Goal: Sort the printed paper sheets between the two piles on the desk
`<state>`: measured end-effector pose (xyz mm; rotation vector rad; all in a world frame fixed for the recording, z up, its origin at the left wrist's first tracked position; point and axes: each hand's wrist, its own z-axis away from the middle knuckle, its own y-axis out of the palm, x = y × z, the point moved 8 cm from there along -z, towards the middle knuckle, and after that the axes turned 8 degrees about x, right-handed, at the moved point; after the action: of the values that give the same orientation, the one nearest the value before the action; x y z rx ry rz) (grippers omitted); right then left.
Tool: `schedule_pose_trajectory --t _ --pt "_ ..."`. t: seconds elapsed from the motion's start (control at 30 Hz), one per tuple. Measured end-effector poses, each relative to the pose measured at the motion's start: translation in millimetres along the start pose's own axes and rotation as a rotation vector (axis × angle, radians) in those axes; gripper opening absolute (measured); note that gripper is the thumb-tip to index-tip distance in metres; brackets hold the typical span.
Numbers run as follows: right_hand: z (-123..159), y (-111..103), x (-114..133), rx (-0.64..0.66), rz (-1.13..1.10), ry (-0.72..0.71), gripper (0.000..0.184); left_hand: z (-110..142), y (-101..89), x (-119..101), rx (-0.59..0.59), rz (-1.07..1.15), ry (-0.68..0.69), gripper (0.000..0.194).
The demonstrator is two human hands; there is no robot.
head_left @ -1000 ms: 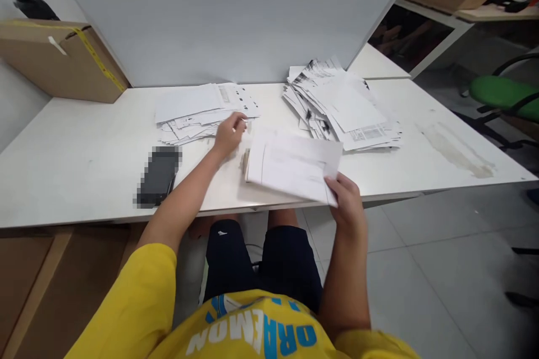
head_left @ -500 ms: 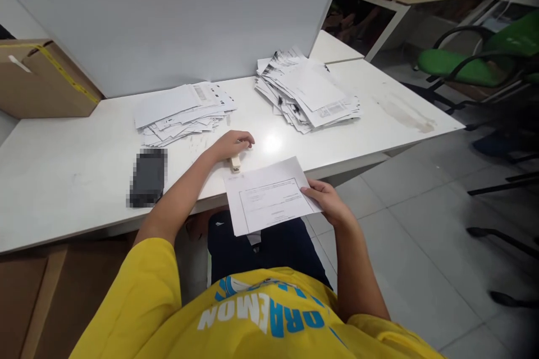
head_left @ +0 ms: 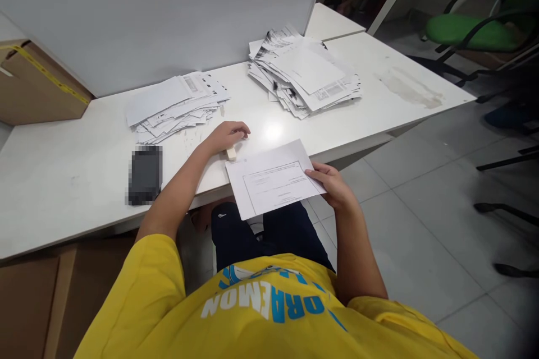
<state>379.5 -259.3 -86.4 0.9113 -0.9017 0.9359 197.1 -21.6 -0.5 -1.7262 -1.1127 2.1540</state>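
Note:
My right hand (head_left: 332,184) pinches a printed sheet of paper (head_left: 273,182) by its right edge, thumb on top. The sheet shows a black frame and lines of text too small to read, and it reaches past the table's front edge over my lap. My left hand (head_left: 229,136) rests low at the table, fingers loosely bent and apart. Just below it lies a small cream block (head_left: 231,153), partly covered by the hand and close to the sheet's upper left corner. Whether the hand touches the block is hidden.
A messy paper stack (head_left: 177,104) lies at back left, a taller one (head_left: 303,76) at back right. A blurred-out black device (head_left: 145,175) lies beside my left forearm. A cardboard box (head_left: 42,87) stands at far left, before a grey partition (head_left: 168,17). A green chair (head_left: 471,32) is at right.
The right hand has drawn the sheet toward me, turning its printed face into view. My left hand has come down beside the cream block. The view has swung right.

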Motion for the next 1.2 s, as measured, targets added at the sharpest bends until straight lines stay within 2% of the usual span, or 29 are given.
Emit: schedule_pose_trajectory --t 0.37,0.6,1.0,1.2 --pt "4 5 7 -0.052 0.128 -0.015 0.051 -1 1.9 -1 0.009 -0.014 0.008 0.027" --pt "8 3 8 -0.079 0.136 0.026 0.052 1 2.5 -4 0.018 -0.011 0.002 0.027" --pt "6 6 12 -0.093 0.127 0.002 0.05 4 2.2 -8 0.026 -0.046 -0.013 0.027" --pt "4 8 12 -0.058 0.149 -0.013 0.051 -1 5.7 -4 0.104 -0.11 -0.029 0.029"
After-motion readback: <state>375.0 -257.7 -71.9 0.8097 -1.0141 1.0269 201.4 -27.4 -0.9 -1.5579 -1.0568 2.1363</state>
